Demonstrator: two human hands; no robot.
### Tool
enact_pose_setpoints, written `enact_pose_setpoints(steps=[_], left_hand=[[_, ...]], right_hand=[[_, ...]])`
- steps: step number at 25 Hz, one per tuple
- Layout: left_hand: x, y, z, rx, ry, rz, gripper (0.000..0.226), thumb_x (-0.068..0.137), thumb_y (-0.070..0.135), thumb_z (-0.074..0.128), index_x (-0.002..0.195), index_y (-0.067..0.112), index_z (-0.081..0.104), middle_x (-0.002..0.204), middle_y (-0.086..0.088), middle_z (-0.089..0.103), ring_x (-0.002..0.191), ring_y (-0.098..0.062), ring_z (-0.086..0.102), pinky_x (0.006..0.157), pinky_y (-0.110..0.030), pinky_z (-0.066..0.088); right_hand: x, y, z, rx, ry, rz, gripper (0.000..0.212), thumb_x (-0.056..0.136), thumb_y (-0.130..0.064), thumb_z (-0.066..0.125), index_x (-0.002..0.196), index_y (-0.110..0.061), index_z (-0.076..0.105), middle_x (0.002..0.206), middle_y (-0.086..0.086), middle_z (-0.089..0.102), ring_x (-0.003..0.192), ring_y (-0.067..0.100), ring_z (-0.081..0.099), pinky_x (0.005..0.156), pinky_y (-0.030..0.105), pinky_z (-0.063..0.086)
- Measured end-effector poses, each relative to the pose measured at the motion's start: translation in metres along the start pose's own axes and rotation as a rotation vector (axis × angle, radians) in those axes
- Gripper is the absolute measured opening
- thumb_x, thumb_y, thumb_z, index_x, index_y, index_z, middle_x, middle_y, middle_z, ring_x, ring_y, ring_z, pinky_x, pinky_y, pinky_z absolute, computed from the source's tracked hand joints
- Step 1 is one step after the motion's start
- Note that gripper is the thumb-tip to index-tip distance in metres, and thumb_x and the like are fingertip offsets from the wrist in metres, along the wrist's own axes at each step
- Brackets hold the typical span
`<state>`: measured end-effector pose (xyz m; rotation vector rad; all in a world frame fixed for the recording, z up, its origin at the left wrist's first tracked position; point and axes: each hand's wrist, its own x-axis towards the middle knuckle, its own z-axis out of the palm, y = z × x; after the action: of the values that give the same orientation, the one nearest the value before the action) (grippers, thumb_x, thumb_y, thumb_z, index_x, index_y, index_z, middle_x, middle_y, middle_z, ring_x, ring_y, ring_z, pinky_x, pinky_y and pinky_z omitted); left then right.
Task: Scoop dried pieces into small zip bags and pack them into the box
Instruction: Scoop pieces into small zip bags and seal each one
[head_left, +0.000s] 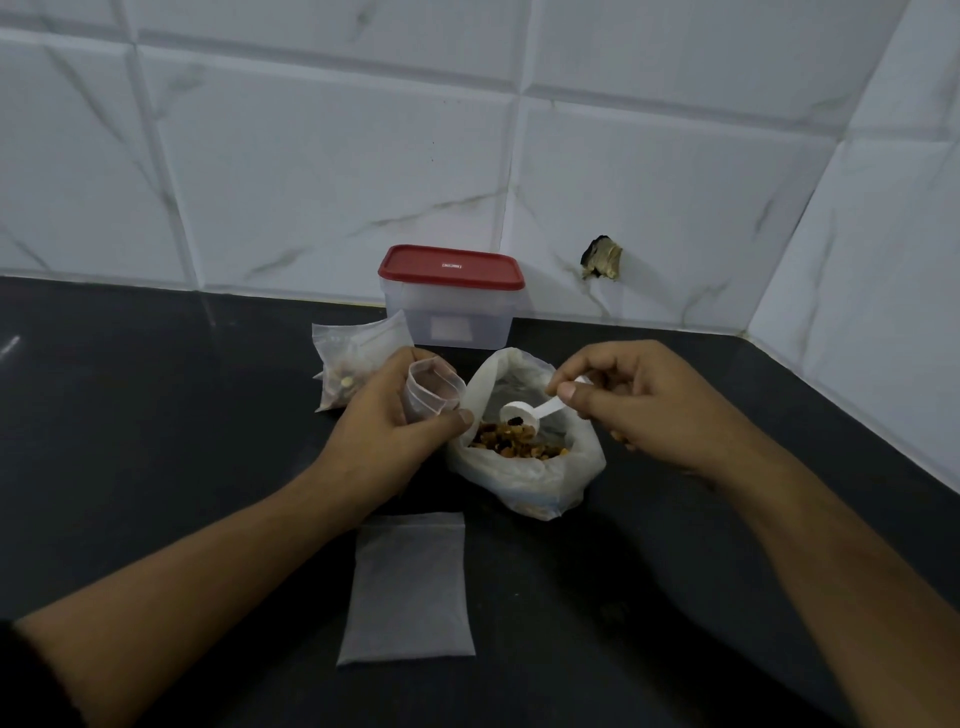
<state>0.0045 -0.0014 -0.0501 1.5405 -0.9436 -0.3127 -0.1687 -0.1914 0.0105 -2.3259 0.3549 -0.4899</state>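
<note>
A white tiled wall (311, 156) fills the upper half of the frame, above a dark counter (156, 415). At centre, against the wall, stands a clear box (452, 317) with its red lid (451, 267) on. Just below it sits a white plastic bag (571, 462), mouth open, with dried pieces (514, 444) inside. At lower centre a flat zip bag (408, 587) lies on the counter, looking empty. Left of the box lie filled zip bags (348, 358), partly hidden.

The left grip (384, 431), just left of the white bag, is curled around a small zip bag (431, 389), holding its mouth open and upward, thumb near the white bag's rim. The right grip (639, 405) pinches the handle of a white scoop (519, 413) between thumb and forefinger. The scoop's bowl sits inside the white bag, at the dried pieces, with a few in it.

A small broken hole (602, 258) marks the wall right of the box.
</note>
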Motion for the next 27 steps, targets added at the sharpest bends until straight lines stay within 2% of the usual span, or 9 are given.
enact_pose_setpoints(steps=[3,6,9,12,16,18,22,26,27], left_hand=[[0.000,0.000,0.000,0.012,0.007,0.007,0.031,0.089,0.017,0.076,0.116,0.024,0.061,0.110,0.006,0.070,0.099,-0.002,0.069,0.072,-0.020,0.056],[0.000,-0.001,0.000,0.010,0.020,0.008,0.030,0.090,0.018,0.075,0.116,0.023,0.062,0.108,0.005,0.070,0.094,0.000,0.068,0.067,-0.016,0.053],[0.000,-0.001,0.001,0.010,0.028,-0.001,0.029,0.090,0.018,0.075,0.116,0.023,0.062,0.109,0.006,0.069,0.090,-0.001,0.068,0.064,-0.015,0.053],[0.000,0.000,0.001,0.000,0.028,-0.016,0.030,0.090,0.017,0.075,0.117,0.022,0.061,0.111,0.005,0.069,0.085,-0.005,0.068,0.058,-0.014,0.052],[-0.001,0.001,0.002,-0.003,0.026,-0.019,0.031,0.090,0.016,0.075,0.116,0.022,0.061,0.111,0.005,0.069,0.087,-0.008,0.068,0.058,-0.015,0.052],[-0.001,0.002,0.002,0.009,0.020,-0.015,0.031,0.090,0.017,0.075,0.116,0.022,0.061,0.111,0.005,0.069,0.086,-0.007,0.067,0.059,-0.014,0.052],[-0.001,0.001,0.001,0.009,0.008,-0.006,0.030,0.090,0.018,0.075,0.116,0.025,0.061,0.111,0.007,0.069,0.100,-0.002,0.067,0.072,-0.016,0.054],[-0.001,0.001,0.001,0.005,0.008,-0.015,0.031,0.089,0.018,0.076,0.116,0.026,0.062,0.114,0.006,0.069,0.105,-0.004,0.067,0.082,-0.024,0.055],[-0.001,0.001,0.001,0.006,0.008,-0.011,0.031,0.089,0.018,0.076,0.116,0.025,0.062,0.113,0.005,0.069,0.104,-0.004,0.067,0.082,-0.024,0.055]], right_hand=[[-0.001,0.002,-0.001,0.014,-0.107,-0.015,0.014,0.098,-0.018,0.070,0.100,-0.028,0.080,0.062,-0.015,0.059,0.052,0.000,0.049,0.056,0.020,0.042],[0.000,0.003,-0.003,0.003,-0.199,-0.033,0.018,0.095,-0.013,0.074,0.103,-0.027,0.082,0.069,-0.012,0.065,0.055,0.002,0.051,0.056,0.020,0.043],[0.001,0.009,-0.006,-0.044,-0.263,-0.059,0.025,0.093,-0.010,0.076,0.102,-0.033,0.083,0.083,-0.001,0.067,0.063,0.013,0.053,0.063,0.035,0.044],[0.002,0.012,-0.004,-0.074,-0.286,-0.071,0.030,0.091,-0.007,0.076,0.101,-0.034,0.083,0.098,-0.006,0.067,0.076,0.018,0.059,0.071,0.039,0.051],[0.005,0.018,-0.005,-0.234,-0.233,-0.080,0.031,0.090,-0.009,0.077,0.099,-0.038,0.083,0.099,-0.009,0.066,0.079,0.017,0.061,0.073,0.039,0.054],[0.005,0.023,-0.010,-0.261,-0.195,-0.065,0.032,0.091,-0.009,0.076,0.099,-0.039,0.082,0.099,-0.008,0.066,0.080,0.013,0.061,0.074,0.036,0.053],[0.003,0.028,-0.020,-0.281,-0.126,-0.016,0.029,0.093,-0.011,0.075,0.099,-0.038,0.082,0.089,-0.011,0.063,0.072,0.001,0.057,0.069,0.018,0.042],[0.001,0.028,-0.023,-0.270,-0.136,0.075,0.024,0.098,-0.018,0.072,0.108,-0.038,0.080,0.089,-0.023,0.070,0.074,-0.007,0.064,0.063,0.011,0.044],[0.000,0.028,-0.023,-0.262,-0.157,0.095,0.023,0.099,-0.019,0.070,0.110,-0.038,0.079,0.081,-0.027,0.069,0.069,-0.009,0.063,0.060,0.011,0.045]])
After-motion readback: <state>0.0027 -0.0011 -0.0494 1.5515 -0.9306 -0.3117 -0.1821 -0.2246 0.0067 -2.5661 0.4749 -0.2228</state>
